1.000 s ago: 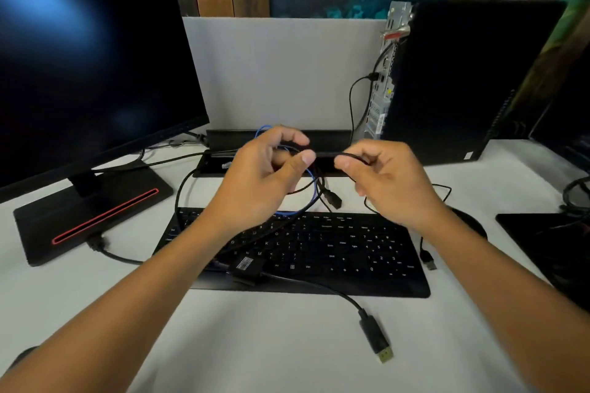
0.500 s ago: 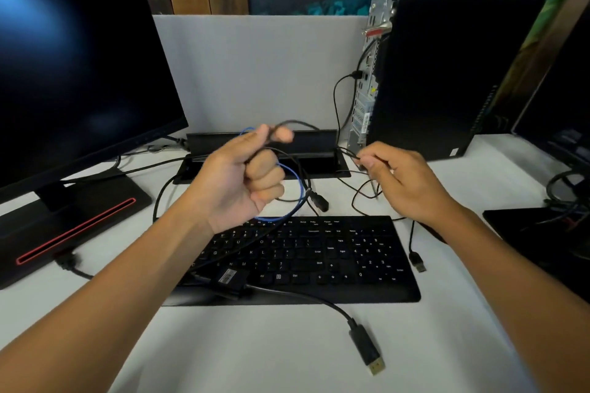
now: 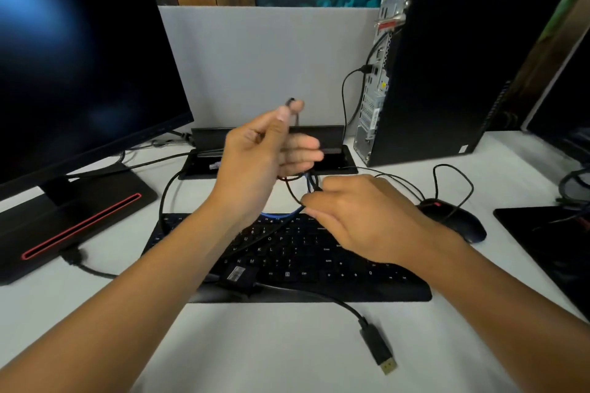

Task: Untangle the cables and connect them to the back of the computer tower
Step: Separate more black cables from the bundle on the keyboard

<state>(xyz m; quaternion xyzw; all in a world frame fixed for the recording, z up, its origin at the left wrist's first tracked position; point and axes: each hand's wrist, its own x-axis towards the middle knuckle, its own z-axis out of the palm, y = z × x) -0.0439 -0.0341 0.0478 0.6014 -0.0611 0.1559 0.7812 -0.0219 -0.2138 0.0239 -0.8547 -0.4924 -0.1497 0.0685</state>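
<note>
The big black monitor (image 3: 79,51) fills the left of the white desk (image 3: 287,354), and the black computer tower (image 3: 463,73) stands at the back right with its grey perforated rear panel (image 3: 375,99) turned toward the middle; one thin black cable (image 3: 344,89) is already plugged in there. In front lies the flat black keyboard (image 3: 319,258), with a black mouse (image 3: 453,220) just to its right. Above the keyboard's far edge hangs the knot of thin black and blue cables (image 3: 303,188). The left hand (image 3: 265,153) is raised, thumb and forefinger pinching a strand of black cable near its top, the other fingers loosely curled. The right hand (image 3: 360,220) sits lower, its fingertips closed on the tangle, though exactly which strand is hidden. A thick black lead with a gold-tipped display plug (image 3: 380,351) lies loose on the near desk. The untangling looks best done by keeping the raised strand lightly taut and feeding the loose end back through its loop, rather than pulling hard, which would probably tighten the knot or tug the seated plug.
</note>
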